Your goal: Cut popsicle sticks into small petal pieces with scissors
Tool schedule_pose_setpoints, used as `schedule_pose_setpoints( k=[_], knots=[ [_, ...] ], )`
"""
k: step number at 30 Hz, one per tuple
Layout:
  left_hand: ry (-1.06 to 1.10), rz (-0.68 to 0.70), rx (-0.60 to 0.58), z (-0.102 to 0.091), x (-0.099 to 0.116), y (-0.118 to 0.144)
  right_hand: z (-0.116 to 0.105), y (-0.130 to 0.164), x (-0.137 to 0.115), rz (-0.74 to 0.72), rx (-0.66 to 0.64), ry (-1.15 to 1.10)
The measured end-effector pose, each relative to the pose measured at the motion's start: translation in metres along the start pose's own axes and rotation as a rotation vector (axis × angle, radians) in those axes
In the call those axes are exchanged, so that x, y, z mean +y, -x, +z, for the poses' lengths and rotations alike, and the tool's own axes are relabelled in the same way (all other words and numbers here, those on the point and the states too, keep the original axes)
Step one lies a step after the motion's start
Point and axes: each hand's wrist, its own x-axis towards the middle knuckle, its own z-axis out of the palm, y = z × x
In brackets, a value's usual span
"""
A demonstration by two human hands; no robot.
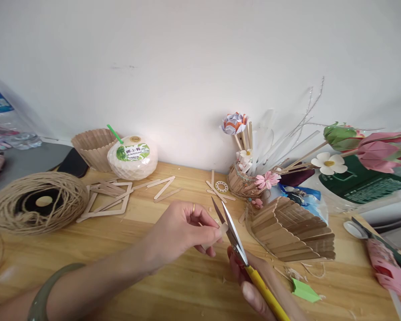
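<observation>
My left hand (190, 229) is closed in a pinch on a short pale piece of craft stick (223, 229), whose end pokes out past the fingertips. In my right hand (254, 285) is a pair of scissors (238, 245) with yellow handles and silver blades. The blades point up and away, parted a little, and lie right beside the stick's end. Whether they touch it I cannot tell. To the right of the scissors lies a basket made of craft sticks (287, 232), tipped on its side.
A twine ball (63, 191), stick frames (123, 209) and a white coconut drink (133, 162) with a green straw stand left. Behind are a small pot (237, 183) with paper flowers and loose sticks (165, 187). A pink glue gun (384, 263) and green paper (305, 290) lie right.
</observation>
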Motion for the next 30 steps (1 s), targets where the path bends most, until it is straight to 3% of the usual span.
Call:
schedule_pose_setpoints(
  k=[14,21,30],
  knots=[
    [-0.086,0.04,0.059,-0.006,0.009,0.001,-0.002,0.002,-0.006,0.06,0.027,-0.03],
    [-0.104,0.023,0.121,-0.007,0.006,-0.002,-0.001,-0.009,0.033,-0.07,-0.04,-0.109],
    [-0.141,0.04,0.123,-0.009,0.006,-0.001,0.001,-0.019,0.078,-0.093,-0.085,-0.132]
  ],
)
